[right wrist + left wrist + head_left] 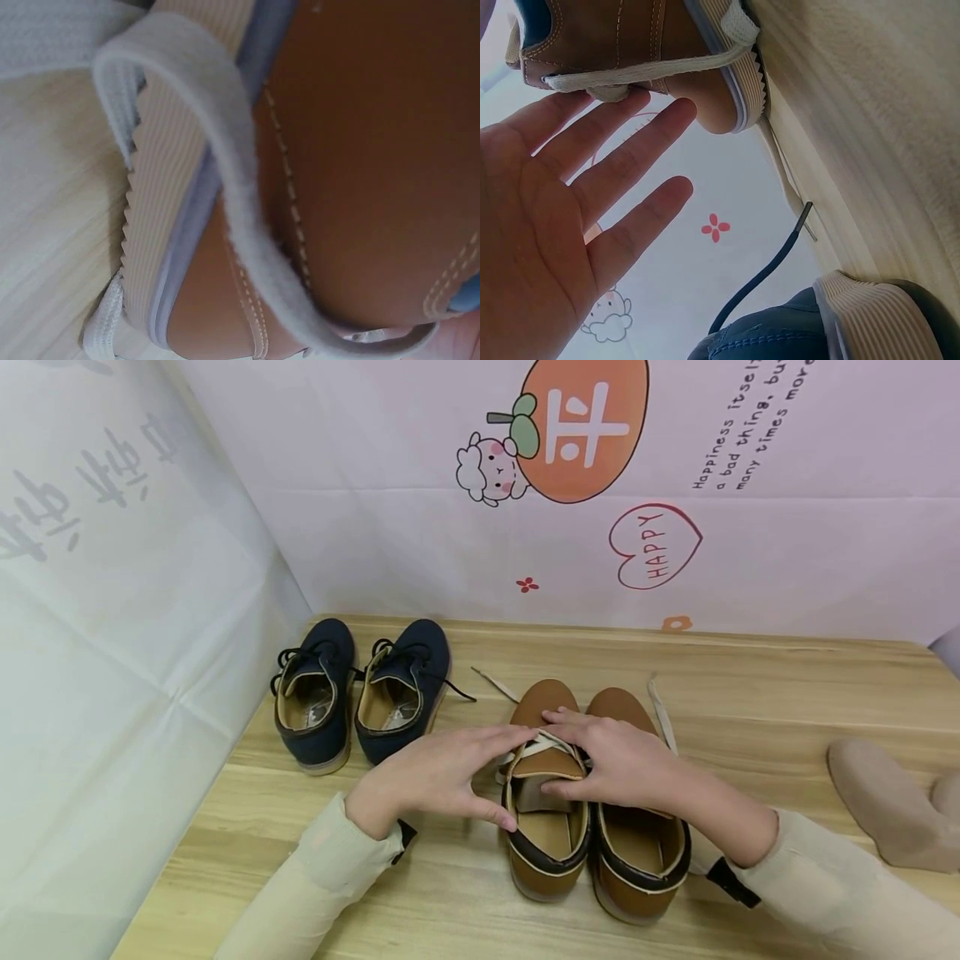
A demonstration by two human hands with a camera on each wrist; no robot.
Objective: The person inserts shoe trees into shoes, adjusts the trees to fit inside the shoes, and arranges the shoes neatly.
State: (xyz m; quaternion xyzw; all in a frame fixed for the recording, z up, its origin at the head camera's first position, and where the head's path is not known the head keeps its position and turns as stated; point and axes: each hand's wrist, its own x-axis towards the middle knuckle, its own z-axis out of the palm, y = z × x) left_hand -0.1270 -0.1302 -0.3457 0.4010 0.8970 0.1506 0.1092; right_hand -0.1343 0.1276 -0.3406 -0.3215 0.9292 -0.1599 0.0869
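Observation:
Two brown shoes stand side by side with toes pointing away: the left brown shoe and the right brown shoe. White laces cross the left one's front. My right hand reaches over both shoes, its fingers lying over the left shoe's lacing and its thumb by the tongue. Spread and mostly straight, the fingers of my left hand reach the left shoe's outer side. In the left wrist view, fingertips lie by a white lace. A lace loop hangs beside a brown shoe in the right wrist view.
Two navy shoes, one at far left and one beside it, stand with black laces. A beige, foot-shaped object lies at the right. Behind the wooden table hangs a printed white cloth. Loose lace ends trail near the brown toes.

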